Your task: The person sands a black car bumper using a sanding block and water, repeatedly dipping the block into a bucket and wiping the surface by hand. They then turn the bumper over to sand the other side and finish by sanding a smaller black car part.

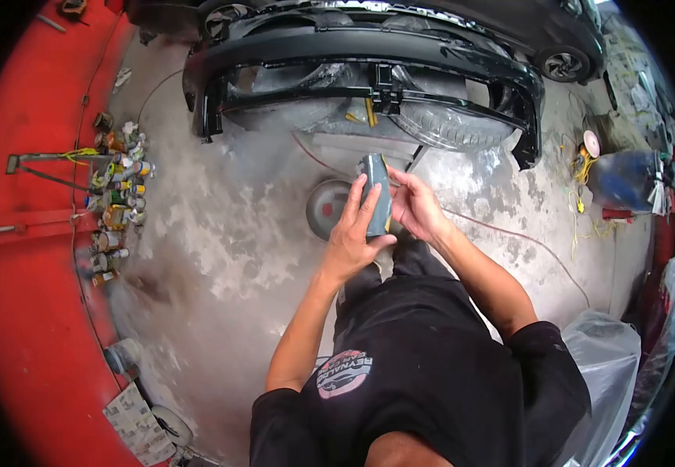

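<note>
Both hands hold a grey-blue block [376, 194] in front of the chest, above the floor [221, 233]. The block is long and flat; its long axis runs up the picture, away from the person, with the far end pointing toward the bumper [369, 58] and leaning slightly to the right. The left hand [351, 237] wraps it from the left, fingers up along its face and thumb under the near end. The right hand [417, 206] grips its right edge, fingers curled on the upper part. A strip of yellow shows at the block's lower right edge. Just beyond and below the hands a round grey pan [326, 206] sits on the floor; what is in it cannot be told. The black bumper lies across the floor farther off, with a tyre [446, 121] visible through its opening. Along the red wall [26, 233] on the left stands a row of cans [116, 202], closely packed. A thin red cable [524, 241] runs over the floor to the right. A blue drum [625, 179] stands at far right, its contents hidden.
</note>
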Tool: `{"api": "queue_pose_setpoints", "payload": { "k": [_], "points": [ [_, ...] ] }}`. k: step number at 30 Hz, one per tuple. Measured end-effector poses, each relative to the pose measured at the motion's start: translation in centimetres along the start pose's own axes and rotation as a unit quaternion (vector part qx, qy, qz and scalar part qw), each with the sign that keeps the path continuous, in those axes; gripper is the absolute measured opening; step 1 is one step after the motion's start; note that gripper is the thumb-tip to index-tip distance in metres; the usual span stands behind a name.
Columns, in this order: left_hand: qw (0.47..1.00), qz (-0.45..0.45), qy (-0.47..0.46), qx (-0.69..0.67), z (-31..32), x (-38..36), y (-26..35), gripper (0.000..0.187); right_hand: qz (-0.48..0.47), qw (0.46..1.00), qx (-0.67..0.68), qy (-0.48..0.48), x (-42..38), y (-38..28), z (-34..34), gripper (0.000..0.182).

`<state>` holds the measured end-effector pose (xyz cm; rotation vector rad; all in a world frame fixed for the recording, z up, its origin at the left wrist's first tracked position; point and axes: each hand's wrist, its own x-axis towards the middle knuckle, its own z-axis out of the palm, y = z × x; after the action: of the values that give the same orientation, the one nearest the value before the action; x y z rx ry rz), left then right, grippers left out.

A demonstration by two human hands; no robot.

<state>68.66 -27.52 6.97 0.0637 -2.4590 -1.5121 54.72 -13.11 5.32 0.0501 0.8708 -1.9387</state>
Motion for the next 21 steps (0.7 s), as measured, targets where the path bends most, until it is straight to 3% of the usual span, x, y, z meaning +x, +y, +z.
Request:
{"api": "queue_pose_setpoints", "payload": {
  "k": [3, 7, 8, 11, 13, 14, 16, 19, 21],
  "points": [
    [0.998, 0.023, -0.003, 0.058, 1.6, 0.2, 0.7, 0.09, -0.013, 0.999, -0.003, -0.041, -0.5, -1.7, -1.6, 0.054],
    [0.997, 0.009, 0.062, -0.041, 3.6, 1.0, 2.2, 0.075, -0.006, 0.996, -0.079, -0.029, -2.3, -3.8, -1.5, 0.062],
    [0.996, 0.022, 0.083, -0.018, 3.7, 1.2, 2.6, 0.064, -0.014, 0.993, -0.118, -0.002, -2.9, -4.1, -1.0, 0.061],
    [0.994, 0.005, 0.092, -0.065, 4.1, 1.7, 2.8, 0.062, -0.062, 0.983, -0.172, 0.024, -3.0, -3.6, -1.8, 0.061],
    [0.992, -0.001, 0.094, -0.087, 4.4, 2.0, 3.2, 0.057, -0.091, 0.948, -0.302, 0.049, -2.9, -4.1, -2.2, 0.06],
    [0.99, -0.015, 0.093, -0.102, 4.5, 2.0, 3.2, 0.056, -0.096, 0.948, -0.3, 0.049, -3.0, -4.3, -2.3, 0.06],
    [0.989, -0.026, 0.089, -0.115, 4.5, 2.3, 3.5, 0.055, -0.104, 0.896, -0.422, 0.094, -3.6, -5.4, -0.8, 0.064],
    [0.991, -0.004, 0.092, -0.097, 4.4, 2.4, 3.8, 0.05, -0.062, 0.912, -0.402, 0.051, -3.3, -5.9, -1.4, 0.067],
    [0.975, -0.018, 0.141, -0.171, 4.2, 2.3, 3.4, 0.048, -0.103, 0.907, -0.405, 0.053, -3.3, -5.4, -1.6, 0.069]
  ]
}}
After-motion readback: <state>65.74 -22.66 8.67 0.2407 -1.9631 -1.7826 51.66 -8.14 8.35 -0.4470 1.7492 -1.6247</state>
